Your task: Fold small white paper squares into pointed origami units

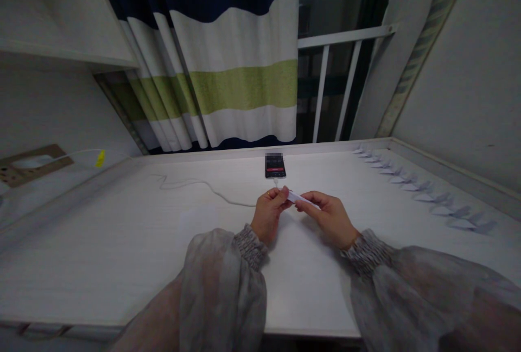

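Note:
A narrow strip of folded white paper (296,198) is held between both hands above the white desk. My left hand (271,212) pinches its left end between thumb and fingers; a ring shows on one finger. On the other end, my right hand (328,217) has its thumb below and its fingers along the upper edge. Part of the paper is hidden by the fingers. Just beyond the hands lies a phone (275,166) with a lit screen and a cable plugged into its near end.
Several folded white paper pieces (423,196) stand in a slanting row along the desk's right side. A white cable (207,183) runs across the desk (122,254) from the socket panel (57,164) at left. A striped curtain (244,86) and railing (321,91) are behind.

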Tool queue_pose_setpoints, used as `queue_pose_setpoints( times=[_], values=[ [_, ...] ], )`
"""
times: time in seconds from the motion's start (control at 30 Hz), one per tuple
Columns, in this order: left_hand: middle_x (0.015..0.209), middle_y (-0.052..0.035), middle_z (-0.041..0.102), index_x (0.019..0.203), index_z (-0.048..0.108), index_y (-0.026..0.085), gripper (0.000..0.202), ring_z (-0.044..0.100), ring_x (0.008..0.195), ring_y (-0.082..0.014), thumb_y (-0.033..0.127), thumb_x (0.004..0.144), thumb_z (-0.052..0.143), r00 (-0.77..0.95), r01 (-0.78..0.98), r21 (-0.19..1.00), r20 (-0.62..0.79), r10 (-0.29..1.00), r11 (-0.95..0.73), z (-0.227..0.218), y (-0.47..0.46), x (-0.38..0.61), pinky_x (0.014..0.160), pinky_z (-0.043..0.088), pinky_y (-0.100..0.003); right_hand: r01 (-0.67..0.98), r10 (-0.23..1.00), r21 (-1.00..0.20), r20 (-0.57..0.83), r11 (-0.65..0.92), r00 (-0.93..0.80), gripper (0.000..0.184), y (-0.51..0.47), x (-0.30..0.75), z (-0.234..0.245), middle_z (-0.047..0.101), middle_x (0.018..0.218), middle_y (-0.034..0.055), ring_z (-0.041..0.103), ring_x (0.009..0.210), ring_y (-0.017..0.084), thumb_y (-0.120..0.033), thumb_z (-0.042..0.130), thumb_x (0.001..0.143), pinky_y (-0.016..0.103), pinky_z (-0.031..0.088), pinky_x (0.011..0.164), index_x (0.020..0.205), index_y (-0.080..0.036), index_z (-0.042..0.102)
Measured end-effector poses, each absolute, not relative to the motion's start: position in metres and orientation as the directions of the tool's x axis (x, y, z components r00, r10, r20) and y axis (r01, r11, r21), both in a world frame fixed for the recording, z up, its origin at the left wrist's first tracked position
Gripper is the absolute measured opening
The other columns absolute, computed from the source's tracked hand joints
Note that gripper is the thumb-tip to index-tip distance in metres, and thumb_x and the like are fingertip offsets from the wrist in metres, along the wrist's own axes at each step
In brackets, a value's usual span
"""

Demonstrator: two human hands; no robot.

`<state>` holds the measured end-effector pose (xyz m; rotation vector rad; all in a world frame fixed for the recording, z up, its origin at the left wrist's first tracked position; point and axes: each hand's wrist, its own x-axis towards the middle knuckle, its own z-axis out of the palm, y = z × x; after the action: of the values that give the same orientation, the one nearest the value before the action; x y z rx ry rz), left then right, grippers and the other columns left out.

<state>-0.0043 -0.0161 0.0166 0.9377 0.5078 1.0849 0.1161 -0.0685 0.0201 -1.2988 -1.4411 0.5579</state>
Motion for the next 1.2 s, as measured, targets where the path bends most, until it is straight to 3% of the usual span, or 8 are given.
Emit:
queue_pose_setpoints(
  times=[0.17,0.27,0.47,0.6,0.87,1.0,1.13,1.2],
  values=[
    [0.062,0.001,0.056,0.064,0.058,0.011,0.026,0.051,0.059,-0.0064,0.033,0.059,0.07,0.441,-0.509,0.839,0.063,0.895,0.192,0.016,-0.017,-0.004,0.064,0.041,-0.022,0.484,0.874,-0.81,0.457,0.331,0.165,0.019,-0.071,0.116,0.023,0.06,0.06,0.0,0.054,0.06,0.013,-0.032,0.054,0.074,0.025,0.041,0.061,0.064,-0.017,0.06],
    [0.068,0.0002,0.057,0.072,0.059,0.012,0.028,0.053,0.06,-0.0065,0.034,0.058,0.07,0.439,-0.499,0.841,0.038,0.898,0.208,0.017,-0.016,-0.005,0.061,0.041,-0.02,0.602,0.805,-0.699,0.573,0.386,0.15,0.016,-0.07,0.119,0.021,0.059,0.061,0.0001,0.053,0.059,0.013,-0.028,0.053,0.075,0.025,0.04,0.059,0.065,-0.017,0.058],
    [0.071,-0.0036,0.059,0.073,0.056,0.011,0.035,0.054,0.056,-0.007,0.043,0.063,0.064,0.461,-0.405,0.879,-0.042,0.887,0.252,0.017,-0.016,-0.006,0.055,0.041,-0.02,0.883,0.58,-0.19,0.808,0.43,-0.108,0.016,-0.064,0.13,0.018,0.057,0.06,0.0026,0.05,0.059,0.014,-0.019,0.048,0.078,0.028,0.037,0.061,0.065,-0.017,0.057],
    [0.07,-0.0048,0.06,0.073,0.055,0.01,0.032,0.055,0.057,-0.0079,0.038,0.063,0.067,0.506,-0.361,0.893,-0.056,0.861,0.271,0.015,-0.018,-0.006,0.057,0.042,-0.021,0.931,0.534,0.085,0.799,0.356,-0.277,0.018,-0.061,0.138,0.021,0.06,0.065,0.005,0.05,0.064,0.015,-0.018,0.046,0.08,0.03,0.036,0.067,0.069,-0.016,0.06],
    [0.071,-0.0028,0.059,0.073,0.058,0.011,0.027,0.055,0.061,-0.0082,0.032,0.061,0.068,0.521,-0.365,0.895,-0.032,0.853,0.256,0.013,-0.019,-0.003,0.059,0.042,-0.022,0.873,0.56,0.353,0.671,0.335,-0.486,0.023,-0.063,0.133,0.024,0.06,0.071,0.0073,0.048,0.067,0.017,-0.012,0.04,0.082,0.035,0.034,0.072,0.079,-0.015,0.062],
    [0.063,0.0004,0.056,0.064,0.055,0.011,0.025,0.052,0.058,-0.0068,0.03,0.057,0.07,0.454,-0.392,0.893,-0.021,0.891,0.221,0.01,-0.015,-0.004,0.059,0.041,-0.021,0.864,0.599,0.333,0.624,0.378,-0.502,0.022,-0.066,0.122,0.024,0.06,0.076,0.0102,0.05,0.072,0.019,-0.012,0.04,0.082,0.037,0.037,0.074,0.087,-0.012,0.061],
    [0.06,0.0011,0.055,0.063,0.055,0.011,0.027,0.05,0.056,-0.0065,0.031,0.055,0.071,0.389,-0.403,0.897,-0.014,0.921,0.184,0.008,-0.007,-0.008,0.058,0.04,-0.02,0.847,0.626,0.102,0.629,0.522,-0.462,0.027,-0.067,0.121,0.02,0.058,0.09,0.0138,0.051,0.084,0.022,-0.028,0.047,0.081,0.039,0.042,0.074,0.099,-0.011,0.057],
    [0.062,0.0003,0.056,0.067,0.056,0.011,0.028,0.051,0.056,-0.0067,0.032,0.055,0.071,0.396,-0.399,0.899,-0.006,0.918,0.179,0.008,-0.004,-0.009,0.06,0.042,-0.021,0.809,0.629,-0.028,0.644,0.587,-0.435,0.027,-0.066,0.127,0.018,0.057,0.094,0.0128,0.051,0.088,0.021,-0.028,0.045,0.082,0.037,0.044,0.076,0.102,-0.013,0.055]
  ],
)
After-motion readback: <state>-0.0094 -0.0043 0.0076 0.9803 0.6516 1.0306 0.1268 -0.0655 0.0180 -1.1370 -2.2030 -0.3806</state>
